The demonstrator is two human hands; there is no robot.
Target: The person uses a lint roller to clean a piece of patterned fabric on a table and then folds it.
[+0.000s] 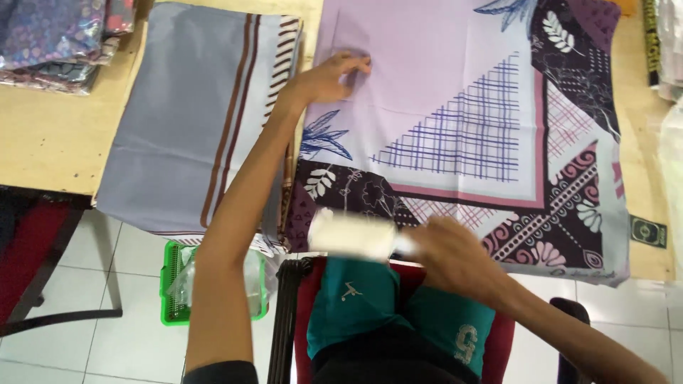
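Your left hand [331,77] is pressing flat on the lilac patterned scarf [455,128], while your right hand [452,259] is gripping a blurry white piece [352,235] at its near edge. Left of the scarf, the green basket [171,284] on the floor is holding clear plastic bags [188,277].

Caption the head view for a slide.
Left hand presses a lilac patterned scarf flat on a wooden table; right hand holds a blurred white object at its near edge.

The lilac patterned scarf [441,99] is smooth, thin cloth with a faint sheen; the grey striped scarf [185,114] beside it looks matt and soft. The counter [43,142] is pale, smooth wood. The green basket [171,284] below is glossy plastic.
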